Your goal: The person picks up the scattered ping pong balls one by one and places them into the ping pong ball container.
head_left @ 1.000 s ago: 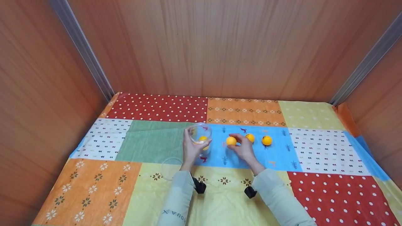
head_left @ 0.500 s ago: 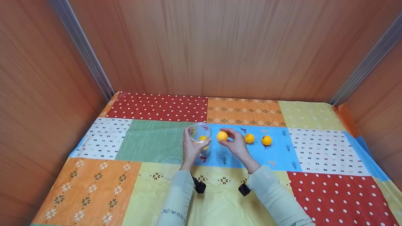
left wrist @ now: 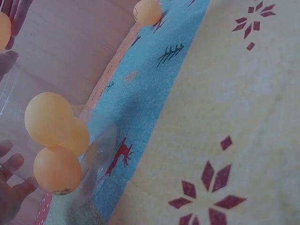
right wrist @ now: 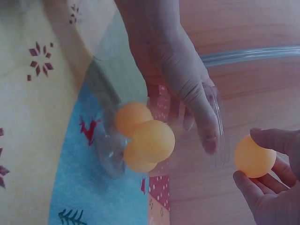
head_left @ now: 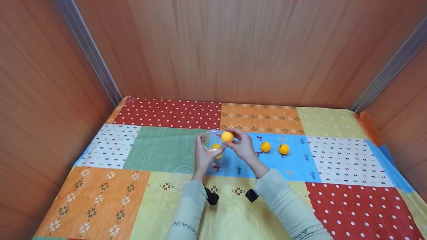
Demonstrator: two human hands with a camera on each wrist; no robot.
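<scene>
Right hand (head_left: 245, 146), one: thumb and fingertips pinching one plain orange plastic ball (head_left: 227, 137), held outside the jar, just beside its rim.
Left hand (head_left: 204, 158), one: thumb and fingers wrapped round one clear, round, see-through jar (head_left: 217, 162), gripped near its uncovered mouth.
Contents of jar: three orange balls, clustered toward the base and touching or overlapping in view; the lowest in the left wrist view bears dark print.
Loose orange balls, two: a nearer one (head_left: 265, 147) and a farther one (head_left: 284, 149), both right of the hands, a little apart, on the blue patch. Balls in all: six.
Clear round disc (head_left: 181, 178), one, faint in outline, lying beside the left forearm.
Black wrist-worn devices, two: left unit (head_left: 211, 197), right unit (head_left: 252, 195).
Patchwork cloth (head_left: 166, 146), one, multicoloured, beneath everything.
Wood-grain panels (head_left: 200, 50), three, standing around.
</scene>
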